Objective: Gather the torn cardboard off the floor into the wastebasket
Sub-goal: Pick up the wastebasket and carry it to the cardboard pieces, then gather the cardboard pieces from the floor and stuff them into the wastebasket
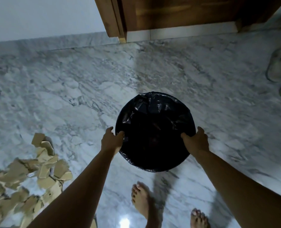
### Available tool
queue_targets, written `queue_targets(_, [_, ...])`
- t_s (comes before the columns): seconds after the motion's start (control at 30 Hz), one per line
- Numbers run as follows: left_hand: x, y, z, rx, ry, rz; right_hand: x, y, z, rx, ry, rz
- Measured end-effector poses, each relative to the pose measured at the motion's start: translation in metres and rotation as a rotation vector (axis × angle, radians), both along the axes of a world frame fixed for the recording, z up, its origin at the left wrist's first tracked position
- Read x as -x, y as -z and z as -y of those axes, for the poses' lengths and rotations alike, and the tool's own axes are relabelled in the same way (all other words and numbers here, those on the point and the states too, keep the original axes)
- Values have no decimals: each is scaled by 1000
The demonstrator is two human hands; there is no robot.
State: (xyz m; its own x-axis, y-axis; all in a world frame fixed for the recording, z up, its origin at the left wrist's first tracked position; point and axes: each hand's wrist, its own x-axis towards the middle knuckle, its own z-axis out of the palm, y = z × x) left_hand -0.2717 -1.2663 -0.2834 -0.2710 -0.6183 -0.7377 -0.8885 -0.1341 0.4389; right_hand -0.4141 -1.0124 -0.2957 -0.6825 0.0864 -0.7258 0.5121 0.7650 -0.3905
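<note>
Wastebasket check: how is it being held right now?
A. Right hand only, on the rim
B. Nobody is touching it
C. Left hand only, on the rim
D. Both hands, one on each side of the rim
D: the left hand and the right hand each grip an opposite side of the wastebasket rim, over its black liner.

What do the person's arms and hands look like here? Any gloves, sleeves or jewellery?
Both forearms are bare as far as the view shows: no sleeves. The left hand and right hand wear no gloves, and no rings, watch or bracelets show.
</note>
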Motion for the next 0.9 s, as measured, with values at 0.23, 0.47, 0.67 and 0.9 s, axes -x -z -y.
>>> queue_targets(0.23, [-8,-128,-32,87,27,-72,-6,-127,10,123,-429,-87])
queue_targets(0.47, [-81,-335,-88,237,-51,-201,-57,-350,6,216,-876,-177])
queue_targets(0.67, [-193,-441,-143,344,-210,-276,-142,-472,-9,291,-1181,-257])
queue_targets(0.9, [-350,-492,-194,453,-390,-209,-275,-520,-12,335,-1534,-309])
